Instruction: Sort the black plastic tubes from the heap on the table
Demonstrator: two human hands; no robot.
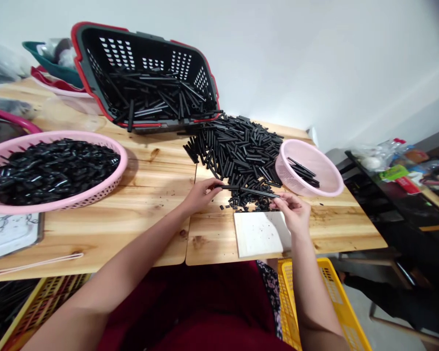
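Observation:
My left hand (204, 194) pinches the left end of a thin black piece over the wooden table. Opposite it, my right hand (291, 207) holds the right end of a black tube (259, 193); whether the two ends belong to one piece or two joined ones cannot be told. Behind both hands spreads a heap of short black tubes (241, 146), with small black bits at its front. A white board (260, 235) lies below the hands near the table's front edge. At the right, a pink basket (331, 170) holds a few black tubes.
A black and red basket (151, 124) of tubes lies tipped at the back. On the left stands a pink oval basket (122, 158) full of black pieces. Yellow crates (346, 302) are below the table's edge. A person's dark-clothed leg (376, 295) shows at the right.

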